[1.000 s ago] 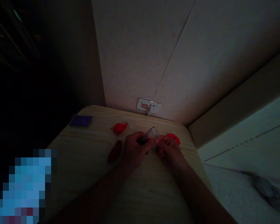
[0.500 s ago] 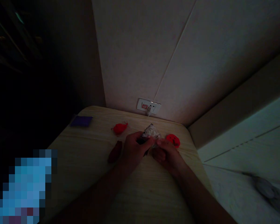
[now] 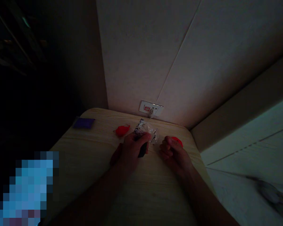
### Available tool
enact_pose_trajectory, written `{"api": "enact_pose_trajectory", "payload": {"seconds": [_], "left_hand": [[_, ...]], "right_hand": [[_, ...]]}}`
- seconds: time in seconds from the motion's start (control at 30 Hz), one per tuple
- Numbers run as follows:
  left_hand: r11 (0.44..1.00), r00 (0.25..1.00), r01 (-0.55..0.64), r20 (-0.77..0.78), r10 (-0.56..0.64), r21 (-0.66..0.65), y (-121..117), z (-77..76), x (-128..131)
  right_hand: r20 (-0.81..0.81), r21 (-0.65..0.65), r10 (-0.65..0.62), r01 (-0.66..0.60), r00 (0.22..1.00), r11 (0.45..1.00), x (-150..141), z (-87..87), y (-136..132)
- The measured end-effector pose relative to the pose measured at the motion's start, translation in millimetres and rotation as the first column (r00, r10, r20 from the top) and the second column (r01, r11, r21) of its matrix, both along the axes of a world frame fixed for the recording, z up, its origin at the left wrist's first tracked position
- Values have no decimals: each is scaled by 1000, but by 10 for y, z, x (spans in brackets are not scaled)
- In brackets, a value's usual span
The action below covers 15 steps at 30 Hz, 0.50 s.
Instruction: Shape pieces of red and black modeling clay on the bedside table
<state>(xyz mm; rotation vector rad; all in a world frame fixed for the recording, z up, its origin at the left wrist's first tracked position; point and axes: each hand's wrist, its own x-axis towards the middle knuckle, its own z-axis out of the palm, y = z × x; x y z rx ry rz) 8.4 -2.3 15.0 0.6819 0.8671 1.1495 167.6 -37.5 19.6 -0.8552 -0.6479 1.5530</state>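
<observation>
My left hand (image 3: 134, 146) is closed around a crinkled clear plastic bag (image 3: 143, 126) marked with black smears. A black lump (image 3: 142, 150) shows under the thumb of that hand. To the right, apart from the bag, my right hand (image 3: 173, 152) has its fingers curled in; whether something small is pinched in them cannot be made out. Just behind the right hand lies a flat red disc (image 3: 178, 140), partly covered by it. A red lump in clear film (image 3: 122, 130) sits beyond the left hand. A dark red piece (image 3: 115, 154) is partly hidden by the left wrist.
The pale wooden table (image 3: 146, 191) has a purple packet (image 3: 83, 123) at its far left corner. Against the back edge, the wall carries a socket plate (image 3: 151, 108) with a plug in it. A light panel (image 3: 245, 150) stands on the right. The scene is dim.
My right hand has come off the plastic bag and moved right, over part of the red disc. My left hand keeps the bag, which now leans further left, with more of the black lump showing.
</observation>
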Motion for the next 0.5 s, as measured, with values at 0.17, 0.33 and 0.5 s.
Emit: {"api": "enact_pose_trajectory", "payload": {"seconds": [0.17, 0.33, 0.5], "left_hand": [[999, 984, -1, 175, 10, -54, 41, 44, -42], [996, 974, -33, 219, 50, -78, 75, 77, -63], [995, 975, -44, 212, 62, -86, 82, 63, -51]], "right_hand": [[212, 48, -82, 74, 974, 996, 59, 32, 12], [835, 346, -359, 111, 418, 932, 164, -103, 41], [951, 309, -301, -187, 67, 933, 148, -198, 48]]}}
